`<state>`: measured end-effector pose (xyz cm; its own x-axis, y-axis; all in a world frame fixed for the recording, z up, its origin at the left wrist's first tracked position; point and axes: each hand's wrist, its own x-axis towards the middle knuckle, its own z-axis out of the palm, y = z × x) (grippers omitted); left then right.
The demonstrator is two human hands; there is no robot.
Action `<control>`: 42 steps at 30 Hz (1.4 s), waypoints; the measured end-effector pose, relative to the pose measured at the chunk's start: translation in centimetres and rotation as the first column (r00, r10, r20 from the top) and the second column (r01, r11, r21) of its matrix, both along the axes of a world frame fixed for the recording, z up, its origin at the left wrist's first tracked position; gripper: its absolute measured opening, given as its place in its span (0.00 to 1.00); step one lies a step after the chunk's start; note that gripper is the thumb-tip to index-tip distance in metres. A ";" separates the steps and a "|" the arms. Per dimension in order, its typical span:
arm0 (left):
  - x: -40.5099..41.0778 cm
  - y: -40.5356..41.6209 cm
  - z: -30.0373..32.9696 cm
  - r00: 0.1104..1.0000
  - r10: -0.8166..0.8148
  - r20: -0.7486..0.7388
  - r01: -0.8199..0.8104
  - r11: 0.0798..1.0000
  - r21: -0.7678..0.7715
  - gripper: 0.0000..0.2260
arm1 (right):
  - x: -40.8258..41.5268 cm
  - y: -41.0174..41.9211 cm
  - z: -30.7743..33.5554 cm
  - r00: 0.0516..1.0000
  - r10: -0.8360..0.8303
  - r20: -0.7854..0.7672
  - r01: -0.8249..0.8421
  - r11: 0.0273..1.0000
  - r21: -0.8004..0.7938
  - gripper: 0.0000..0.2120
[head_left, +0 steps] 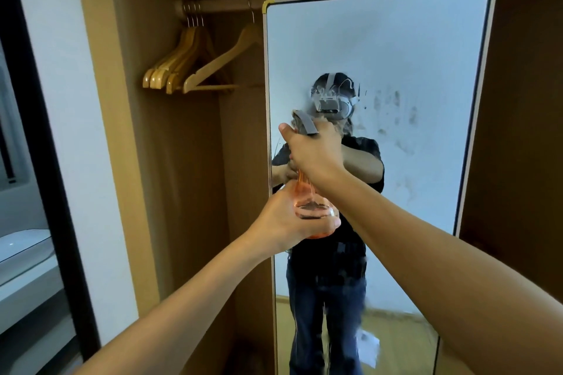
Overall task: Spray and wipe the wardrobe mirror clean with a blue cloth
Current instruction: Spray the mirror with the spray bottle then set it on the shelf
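No blue cloth in my view. The spray head is mostly covered by my right hand [313, 149], only a grey trigger piece sticks out the top; nozzle direction hard to tell. Bottom of the tall white-framed wardrobe mirror [411, 70] is cut off by the frame edge and by my right forearm.

Around: open brown wooden wardrobe [128, 100], mirror standing in its right part, yellow corner caps on top. Light wooden hangers [189, 67] bunch on the rail, far left of the mirror. Dark smudges and fingerprints [396, 113] on the glass right of my hands. Both arms cross in front of the glass and block its lower middle.

Hands: right grasps the neck and head of the clear orange plastic spray bottle [307, 207], fingers wrapped tight. Left hand [289, 219] cups the bottle's round base from the left, fingers curled under it. Bottle is held up, near the glass, little liquid inside.
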<state>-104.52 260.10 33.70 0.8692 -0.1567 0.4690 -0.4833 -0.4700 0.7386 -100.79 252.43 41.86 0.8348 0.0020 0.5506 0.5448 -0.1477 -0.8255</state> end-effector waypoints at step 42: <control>0.8 -8.6 -1.4 0.992 -0.128 -0.015 0.127 0.991 -0.033 0.20 | -0.1 -9.6 -1.7 0.985 -0.170 0.033 0.168 0.984 0.051 0.12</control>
